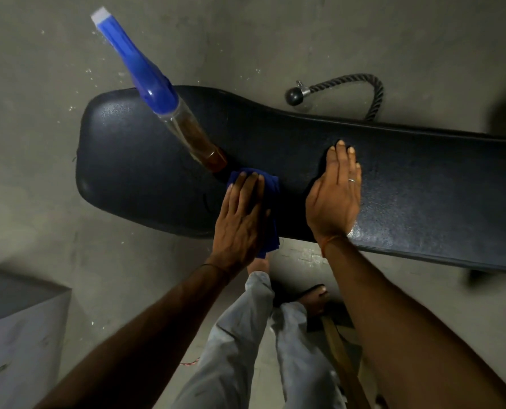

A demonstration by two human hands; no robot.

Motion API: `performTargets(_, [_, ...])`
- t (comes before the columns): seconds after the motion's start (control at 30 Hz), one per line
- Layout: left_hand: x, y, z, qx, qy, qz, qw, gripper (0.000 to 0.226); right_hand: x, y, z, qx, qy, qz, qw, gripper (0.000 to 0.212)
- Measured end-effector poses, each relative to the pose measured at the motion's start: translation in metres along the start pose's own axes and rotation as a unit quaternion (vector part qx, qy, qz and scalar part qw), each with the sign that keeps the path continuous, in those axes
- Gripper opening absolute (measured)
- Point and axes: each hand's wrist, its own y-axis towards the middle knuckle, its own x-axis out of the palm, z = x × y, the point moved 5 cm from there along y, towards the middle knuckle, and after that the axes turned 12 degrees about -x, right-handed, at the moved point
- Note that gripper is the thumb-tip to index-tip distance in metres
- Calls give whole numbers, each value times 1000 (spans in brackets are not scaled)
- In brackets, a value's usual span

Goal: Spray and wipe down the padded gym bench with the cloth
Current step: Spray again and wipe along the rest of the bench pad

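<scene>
- Black padded bench fills the head view from 9 to 3 o'clock; spray bottle stands on the pad at about 10 o'clock, blue trigger head toward the camera.
- Left hand lies flat, fingers extended, pressing the blue cloth onto the pad near frame centre. This grip is an open palm, not a pinch.
- Right hand is also open and flat on bare pad at 2 o'clock of the left, holding nothing.
- Cloth sits directly under the left palm, edges showing at 12 and 3 o'clock, just beside the bottle base.
- Judgement: wiping step. Keep even palm pressure, overlap strokes, steer clear of the bottle, use right hand as brace.
</scene>
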Motion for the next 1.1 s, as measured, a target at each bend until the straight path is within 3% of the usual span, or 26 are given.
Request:
performTargets(0.6, [-1, 57, 17, 11, -49, -47, 998, 65, 3, -1, 1, -6, -7, -16, 1000, 58])
performTargets(0.8, [-11, 22, -7, 63, -51, -51, 995, 63, -4, 1, 0, -5, 35, -25, 999, 55])
performTargets(1.0, [-24, 16, -12, 63, -54, -42, 996, 58, -11, 5, -7, 53, 101, -12, 993, 48])
performTargets(1.1, [-34, 1, -12, 59, -92, -31, 994, 57, -13, -9, -28, 41, 121, -26, 991, 43])
